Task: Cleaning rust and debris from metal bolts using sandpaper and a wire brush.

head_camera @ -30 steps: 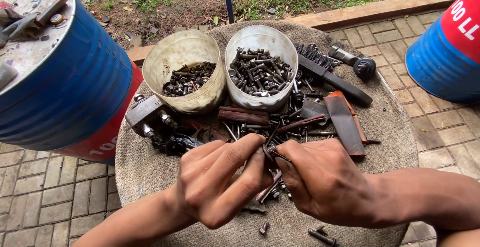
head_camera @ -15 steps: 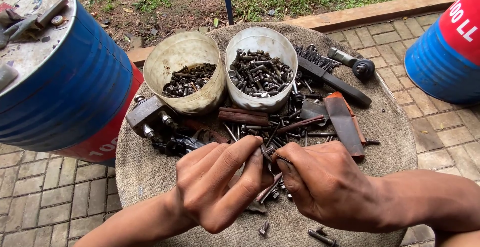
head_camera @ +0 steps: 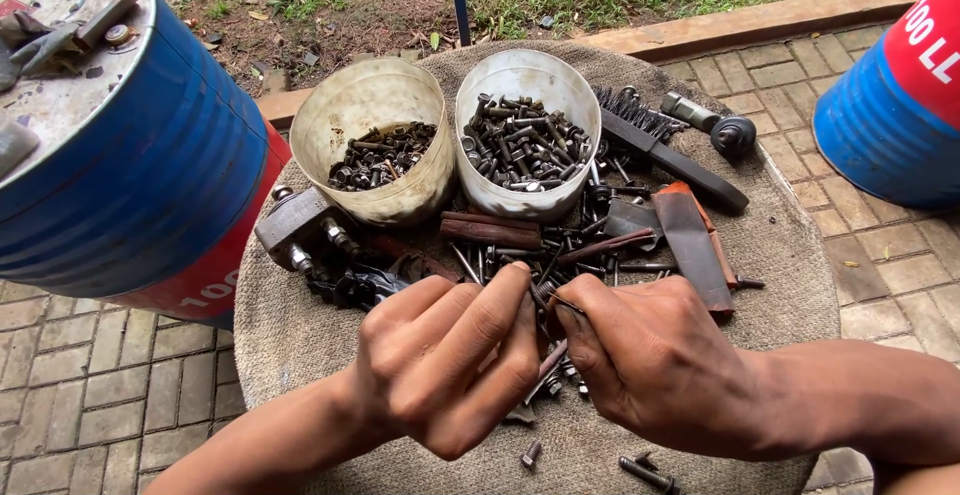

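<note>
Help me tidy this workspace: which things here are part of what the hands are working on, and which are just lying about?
In use:
- left hand and right hand, pinching a small bolt
- loose bolts pile
- two tubs of bolts

Lying about:
- wire brush
- rusty flat files
- blue drums
</note>
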